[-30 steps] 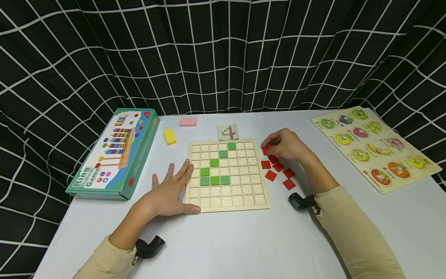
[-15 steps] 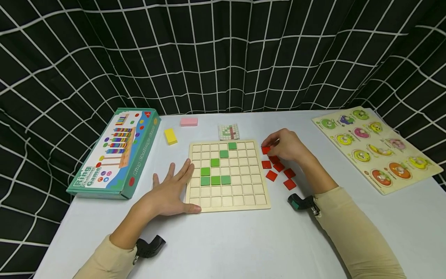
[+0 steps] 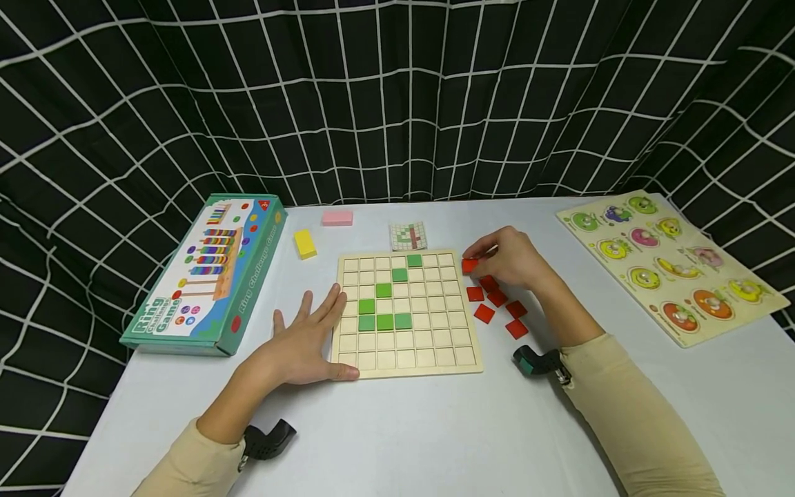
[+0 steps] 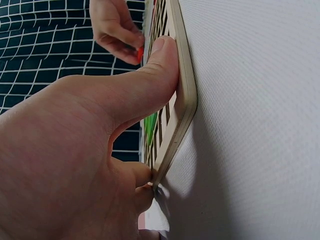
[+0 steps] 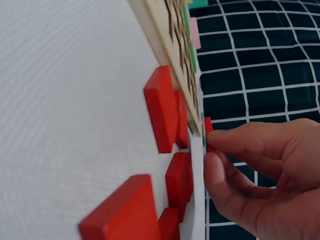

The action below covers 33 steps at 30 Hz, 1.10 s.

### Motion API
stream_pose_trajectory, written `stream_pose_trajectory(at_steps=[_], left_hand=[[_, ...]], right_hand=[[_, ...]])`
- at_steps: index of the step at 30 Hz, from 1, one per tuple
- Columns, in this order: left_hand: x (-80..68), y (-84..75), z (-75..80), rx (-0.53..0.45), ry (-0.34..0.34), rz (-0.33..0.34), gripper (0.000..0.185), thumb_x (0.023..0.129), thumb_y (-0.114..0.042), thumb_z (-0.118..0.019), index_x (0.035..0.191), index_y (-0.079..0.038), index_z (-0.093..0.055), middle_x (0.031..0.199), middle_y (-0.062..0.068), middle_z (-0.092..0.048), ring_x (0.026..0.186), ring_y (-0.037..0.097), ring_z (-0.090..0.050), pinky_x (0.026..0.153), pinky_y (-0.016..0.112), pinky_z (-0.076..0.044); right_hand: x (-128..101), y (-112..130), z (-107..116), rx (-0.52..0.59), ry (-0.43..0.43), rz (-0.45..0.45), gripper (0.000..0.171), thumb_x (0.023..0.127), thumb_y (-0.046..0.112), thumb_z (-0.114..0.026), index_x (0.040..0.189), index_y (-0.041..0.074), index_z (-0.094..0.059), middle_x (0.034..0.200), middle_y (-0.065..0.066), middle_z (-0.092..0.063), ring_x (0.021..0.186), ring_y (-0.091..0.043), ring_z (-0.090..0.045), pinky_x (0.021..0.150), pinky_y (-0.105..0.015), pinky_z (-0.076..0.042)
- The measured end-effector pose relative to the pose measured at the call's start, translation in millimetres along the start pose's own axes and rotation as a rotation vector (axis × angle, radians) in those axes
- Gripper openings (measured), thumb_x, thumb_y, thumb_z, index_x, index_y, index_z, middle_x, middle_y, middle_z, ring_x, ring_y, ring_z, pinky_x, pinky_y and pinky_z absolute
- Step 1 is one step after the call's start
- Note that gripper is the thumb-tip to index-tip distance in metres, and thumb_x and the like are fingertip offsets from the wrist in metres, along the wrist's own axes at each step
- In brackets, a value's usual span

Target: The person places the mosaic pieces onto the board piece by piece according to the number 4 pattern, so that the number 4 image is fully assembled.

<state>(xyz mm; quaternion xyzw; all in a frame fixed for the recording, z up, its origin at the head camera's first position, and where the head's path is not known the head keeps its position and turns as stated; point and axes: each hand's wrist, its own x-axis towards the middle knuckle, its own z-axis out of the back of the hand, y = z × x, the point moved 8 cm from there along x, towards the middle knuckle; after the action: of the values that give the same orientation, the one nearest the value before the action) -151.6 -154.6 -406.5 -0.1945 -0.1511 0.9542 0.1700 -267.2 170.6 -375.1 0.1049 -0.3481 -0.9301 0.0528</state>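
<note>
The right hand [image 3: 512, 261] pinched a red tile [image 3: 470, 265] just beside the right edge of the wooden grid board [image 3: 406, 345], above the loose red tiles [image 3: 497, 304]. The left hand [image 3: 298, 345] lay flat, fingers straight, against the board's left edge.

The green box [image 3: 208, 273] reads "Ring Challenge Game" on lid and side.

Long beige sleeves [image 3: 627, 407] are worn on both arms, and a small dark camera unit [image 3: 268, 440] is strapped at each wrist; hands are left bare.
</note>
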Motion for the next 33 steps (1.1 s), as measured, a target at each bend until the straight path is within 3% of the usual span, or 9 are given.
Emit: stream_pose_trajectory(at_steps=[21,29,33], left_hand=[[-2.1,1.0,-1.3,-0.014,0.001,-0.010,0.129,0.078,-0.073,-0.077,0.169,-0.016,-0.006,0.177,0.000,0.003,0.160,0.049,0.002,0.108,0.089,0.000],[-1.1,0.5,-1.4,-0.012,0.002,-0.001,0.128,0.078,-0.071,-0.079,0.169,-0.017,-0.007,0.177,-0.001,0.003,0.160,0.048,0.003,0.109,0.088,0.001],[-1.2,0.5,-1.0,-0.019,0.000,0.002,0.129,0.077,-0.070,-0.080,0.169,-0.016,-0.007,0.177,-0.001,0.004,0.160,0.048,0.004,0.109,0.088,0.001]], right_hand=[[1,37,-28,0.123,0.085,-0.004,0.025,0.086,0.007,-0.081,0.111,0.009,-0.081,0.114,-0.015,-0.071,0.095,-0.027,-0.058,0.068,-0.030,-0.051],[12,52,-45,0.124,0.128,-0.004,0.025,0.083,0.007,-0.082,0.108,0.012,-0.082,0.113,-0.012,-0.071,0.105,-0.028,-0.056,0.081,-0.035,-0.050],[17,57,-53,0.138,0.156,-0.002,0.026,0.082,0.003,-0.082,0.108,0.009,-0.082,0.106,-0.011,-0.072,0.103,-0.026,-0.057,0.082,-0.034,-0.051]])
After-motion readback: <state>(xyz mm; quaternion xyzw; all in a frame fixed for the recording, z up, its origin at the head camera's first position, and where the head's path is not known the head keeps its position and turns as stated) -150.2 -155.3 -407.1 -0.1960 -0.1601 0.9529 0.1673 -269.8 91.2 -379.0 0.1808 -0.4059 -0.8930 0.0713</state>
